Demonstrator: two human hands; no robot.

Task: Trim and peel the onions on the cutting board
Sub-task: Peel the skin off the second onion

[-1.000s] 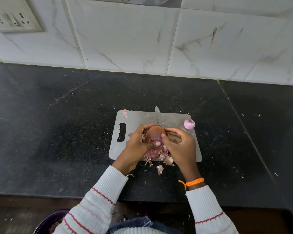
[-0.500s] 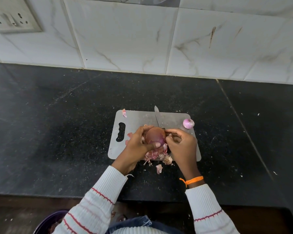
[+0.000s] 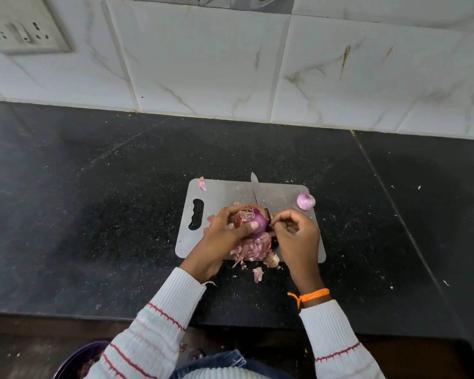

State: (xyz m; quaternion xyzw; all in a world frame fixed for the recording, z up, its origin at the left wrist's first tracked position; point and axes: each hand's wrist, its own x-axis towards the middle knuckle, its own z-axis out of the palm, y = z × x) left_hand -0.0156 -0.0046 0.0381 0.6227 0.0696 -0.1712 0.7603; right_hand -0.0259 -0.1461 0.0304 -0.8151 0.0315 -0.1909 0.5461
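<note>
One small peeled purple onion [image 3: 306, 201] sat finished on the grey cutting board [image 3: 225, 191]; left hand [image 3: 225, 233] gripped a half-skinned red onion [image 3: 253, 218], right hand [image 3: 296, 233] pinching its skin. Skins pile [image 3: 253, 248] growing.

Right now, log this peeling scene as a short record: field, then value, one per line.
left hand: grips the onion
right hand: fingers pinched beside the onion, apparently on a bit of skin
onion: held above the board, partly peeled, brown skin left on top
small peeled onion: on the board's far right corner
knife: lies on the board, tip pointing away
peels: heaped at the board's near edge, some on the counter
cutting board: grey, on the black counter
</note>
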